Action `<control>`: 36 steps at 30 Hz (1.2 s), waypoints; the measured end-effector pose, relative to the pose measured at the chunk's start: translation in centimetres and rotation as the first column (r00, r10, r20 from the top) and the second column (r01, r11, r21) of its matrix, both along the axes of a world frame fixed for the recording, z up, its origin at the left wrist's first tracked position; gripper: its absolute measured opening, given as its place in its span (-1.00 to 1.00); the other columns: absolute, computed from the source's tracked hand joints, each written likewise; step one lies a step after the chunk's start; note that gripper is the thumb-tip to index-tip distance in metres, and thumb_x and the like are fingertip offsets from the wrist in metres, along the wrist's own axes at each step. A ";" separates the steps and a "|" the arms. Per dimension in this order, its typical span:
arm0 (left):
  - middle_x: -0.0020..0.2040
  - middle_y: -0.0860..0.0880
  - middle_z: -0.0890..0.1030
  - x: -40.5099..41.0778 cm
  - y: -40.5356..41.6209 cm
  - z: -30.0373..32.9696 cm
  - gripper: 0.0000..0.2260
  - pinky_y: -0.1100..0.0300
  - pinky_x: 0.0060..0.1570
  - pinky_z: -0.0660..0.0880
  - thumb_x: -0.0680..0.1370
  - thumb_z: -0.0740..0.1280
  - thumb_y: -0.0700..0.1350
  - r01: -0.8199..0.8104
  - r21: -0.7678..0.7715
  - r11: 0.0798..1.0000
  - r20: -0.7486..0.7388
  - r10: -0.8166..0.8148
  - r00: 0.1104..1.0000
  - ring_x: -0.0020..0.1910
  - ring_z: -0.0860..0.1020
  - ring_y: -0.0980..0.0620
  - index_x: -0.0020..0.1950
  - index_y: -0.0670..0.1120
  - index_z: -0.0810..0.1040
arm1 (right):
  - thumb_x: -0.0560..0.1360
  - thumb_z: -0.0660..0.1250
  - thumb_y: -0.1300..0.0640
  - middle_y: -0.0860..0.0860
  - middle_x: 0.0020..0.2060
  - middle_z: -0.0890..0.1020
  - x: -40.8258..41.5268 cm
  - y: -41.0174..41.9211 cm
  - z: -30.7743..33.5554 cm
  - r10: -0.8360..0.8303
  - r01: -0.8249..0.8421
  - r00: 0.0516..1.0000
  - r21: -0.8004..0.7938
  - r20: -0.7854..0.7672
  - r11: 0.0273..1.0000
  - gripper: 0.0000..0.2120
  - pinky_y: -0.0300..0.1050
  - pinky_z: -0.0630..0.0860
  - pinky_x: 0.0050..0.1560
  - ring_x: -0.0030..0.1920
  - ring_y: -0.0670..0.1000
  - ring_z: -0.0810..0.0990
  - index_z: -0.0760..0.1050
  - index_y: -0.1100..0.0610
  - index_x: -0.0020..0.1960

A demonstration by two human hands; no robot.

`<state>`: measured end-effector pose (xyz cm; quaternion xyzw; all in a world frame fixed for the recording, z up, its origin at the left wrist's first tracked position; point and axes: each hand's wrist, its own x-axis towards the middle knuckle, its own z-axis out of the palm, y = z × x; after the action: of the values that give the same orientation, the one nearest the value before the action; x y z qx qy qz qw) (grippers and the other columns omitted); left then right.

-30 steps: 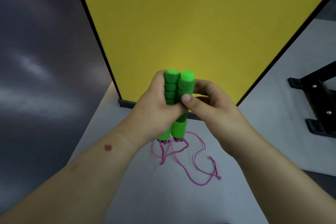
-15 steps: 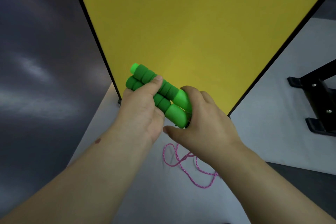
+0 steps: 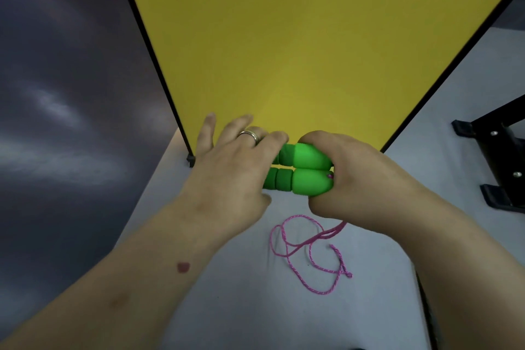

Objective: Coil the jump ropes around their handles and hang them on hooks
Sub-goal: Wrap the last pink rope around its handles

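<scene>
Grey floor (image 3: 227, 307); upright yellow panel (image 3: 298, 37).

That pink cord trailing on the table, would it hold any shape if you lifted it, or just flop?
Probably just flop: the pink cord lies in loose, irregular loops on the grey table and sags from the right hand. It looks thin and braided, so likely light and prone to tangling. The green handles seem the only stiff part.

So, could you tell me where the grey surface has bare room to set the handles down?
Bare grey surface lies between the left forearm and the pink rope, and between the yellow board and black stand. Around the rope it is crowded.
</scene>
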<state>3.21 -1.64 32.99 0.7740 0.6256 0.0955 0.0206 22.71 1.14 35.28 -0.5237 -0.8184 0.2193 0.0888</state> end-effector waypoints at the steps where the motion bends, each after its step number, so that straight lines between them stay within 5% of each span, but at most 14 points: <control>1: 0.23 0.09 0.53 0.1 -0.1 -0.2 -0.45 -0.19 0.56 0.01 0.39 0.43 -0.06 -0.011 0.038 0.999 0.005 0.010 1.000 0.45 0.37 -0.06 0.34 0.19 0.38 | 0.27 0.42 0.18 -0.15 -0.13 0.52 0.2 0.1 -0.1 0.014 -0.015 0.998 -0.011 -0.068 1.000 -0.50 -0.20 0.43 -0.29 -0.17 -0.13 0.53 0.43 -0.20 0.13; 3: -0.08 0.09 0.53 -0.1 0.0 -0.2 -0.68 -0.04 0.26 0.40 0.38 0.34 -0.04 -0.062 0.058 0.996 0.033 0.060 0.998 0.04 0.56 -0.08 0.11 0.13 0.42 | 0.28 0.47 0.24 -0.15 -0.09 0.54 0.5 0.3 -0.4 -0.016 -0.014 0.947 -0.091 -0.321 0.996 -0.35 -0.27 0.45 -0.27 -0.24 -0.16 0.53 0.43 -0.22 0.26; 6: -0.25 0.04 0.57 0.1 0.0 0.8 -0.89 0.09 -0.23 0.48 0.42 0.31 -0.02 -0.133 -0.270 0.953 0.424 0.242 0.873 -0.25 0.56 -0.06 -0.08 0.05 0.45 | 0.34 0.58 0.03 -0.08 -0.07 0.60 1.0 0.7 -0.6 -0.217 0.070 0.736 -0.247 -0.641 0.967 -0.36 -0.14 0.50 -0.22 -0.26 -0.08 0.53 0.41 -0.25 0.33; 8: -0.30 -0.03 0.58 0.2 0.1 1.5 -0.88 0.15 -0.30 0.46 0.40 0.36 -0.17 0.034 -0.561 0.827 0.742 0.484 0.464 -0.37 0.53 -0.02 -0.08 -0.06 0.55 | 0.52 0.46 -0.06 0.02 -0.21 0.60 1.0 1.1 -0.6 -0.331 0.160 0.675 -0.308 -0.659 0.938 -0.67 -0.04 0.48 -0.23 -0.34 -0.05 0.49 0.51 -0.13 0.25; 10: -0.26 -0.10 0.58 -0.1 0.1 2.2 -0.69 0.15 -0.34 0.49 0.32 0.31 -0.24 0.304 -0.649 0.697 0.747 0.659 0.085 -0.39 0.52 -0.03 0.04 -0.14 0.61 | 0.64 0.27 -0.07 -0.01 -0.38 0.47 0.8 1.2 -1.0 -0.364 0.243 0.673 -0.273 -0.643 0.931 -0.84 0.01 0.38 -0.29 -0.40 -0.01 0.39 0.60 -0.05 0.06; 12: -0.18 -0.12 0.61 -0.5 0.0 2.8 -0.60 0.14 -0.32 0.53 0.32 0.26 -0.26 0.535 -0.598 0.597 0.640 0.757 -0.128 -0.33 0.55 -0.05 0.13 -0.12 0.61 | 0.67 0.16 -0.12 -0.04 -0.41 0.39 0.2 1.0 -1.6 -0.346 0.309 0.758 -0.161 -0.553 0.937 -0.74 -0.04 0.32 -0.32 -0.42 -0.02 0.33 0.56 -0.02 -0.01; 15: -0.06 -0.11 0.63 0.0 0.1 3.4 -0.63 0.13 -0.29 0.56 0.37 0.29 -0.32 0.619 -0.561 0.550 0.509 0.819 -0.266 -0.26 0.59 -0.02 0.15 -0.10 0.57 | 0.68 0.07 -0.11 -0.03 -0.34 0.50 -0.9 0.2 -2.1 -0.221 0.221 0.962 -0.015 -0.159 0.975 -0.75 0.00 0.44 -0.28 -0.28 0.07 0.50 0.38 0.01 -0.02; 17: 0.01 -0.12 0.62 0.5 0.3 2.8 -0.76 0.15 -0.33 0.55 0.50 0.28 -0.30 0.328 -0.704 0.630 0.652 0.756 -0.052 -0.27 0.60 -0.02 0.13 -0.09 0.53 | 0.69 0.03 -0.09 0.02 -0.24 0.54 -1.6 -0.7 -1.6 -0.100 0.100 0.994 0.014 0.046 0.995 -0.79 0.06 0.47 -0.23 -0.18 0.17 0.51 0.30 -0.02 -0.04; 18: 0.01 -0.12 0.63 0.6 0.3 2.1 -0.77 0.15 -0.35 0.54 0.54 0.27 -0.26 0.054 -0.689 0.722 0.710 0.659 0.248 -0.25 0.62 -0.05 0.15 -0.03 0.48 | 0.69 0.03 -0.08 0.01 -0.23 0.53 -1.9 -1.1 -1.0 -0.053 0.052 0.994 0.022 0.095 0.998 -0.80 0.05 0.45 -0.25 -0.18 0.16 0.50 0.29 -0.02 -0.05; 20: -0.03 -0.10 0.57 0.5 0.0 0.7 -0.71 0.08 -0.29 0.52 0.53 0.26 -0.19 -0.240 -0.384 0.892 0.432 0.403 0.807 -0.13 0.61 -0.17 0.20 0.07 0.38 | 0.69 0.05 -0.05 -0.03 -0.28 0.48 -2.5 -1.5 0.5 0.021 -0.027 0.993 0.051 0.118 0.998 -0.77 0.02 0.36 -0.31 -0.25 0.09 0.45 0.28 -0.01 -0.10; 21: -0.03 -0.08 0.53 0.4 -0.1 0.3 -0.69 0.04 -0.24 0.49 0.52 0.25 -0.17 -0.239 -0.309 0.920 0.277 0.328 0.903 -0.08 0.58 -0.20 0.22 0.08 0.36 | 0.69 0.07 -0.05 -0.04 -0.31 0.46 -2.7 -1.7 1.3 0.045 -0.051 0.993 0.056 0.110 0.997 -0.74 0.02 0.32 -0.34 -0.29 0.04 0.42 0.27 0.00 -0.15; 29: -0.03 0.07 0.59 -1.2 -0.6 1.0 -0.59 0.09 -0.16 0.54 0.47 0.25 -0.20 0.029 -0.537 0.843 0.122 0.044 0.992 -0.01 0.59 -0.06 0.21 0.22 0.47 | 0.64 0.22 -0.07 -0.03 -0.37 0.56 -0.2 -0.1 1.8 0.006 -0.011 0.993 -0.039 -0.120 0.999 -0.73 0.07 0.46 -0.30 -0.35 0.01 0.48 0.49 0.02 -0.17; 33: -0.13 0.03 0.69 -3.4 -0.4 3.4 -0.67 -0.17 -0.22 0.66 0.32 0.30 -0.06 0.265 -0.682 0.682 0.348 -0.016 0.937 -0.20 0.68 -0.08 0.01 0.27 0.56 | 0.57 0.40 -0.01 0.05 -0.39 0.57 0.1 0.7 0.6 -0.162 0.012 0.833 -0.276 -0.529 0.961 -0.80 -0.10 0.47 -0.25 -0.36 -0.01 0.48 0.63 0.10 -0.13; 36: -0.07 0.05 0.74 -3.7 -0.4 4.0 -0.71 0.06 -0.22 0.63 0.34 0.41 -0.18 0.426 -0.597 0.680 0.670 0.130 0.730 -0.16 0.67 0.00 0.02 0.08 0.65 | 0.61 0.35 0.17 0.11 -0.42 0.49 0.0 1.0 0.0 -0.345 -0.044 0.653 -0.489 -0.674 0.871 -0.73 -0.13 0.43 -0.23 -0.40 0.03 0.39 0.68 0.05 -0.23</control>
<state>-0.45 -2.05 36.94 0.6662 0.4903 0.1106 0.5509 22.71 2.17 35.29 -0.4615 -0.5846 0.5935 0.3051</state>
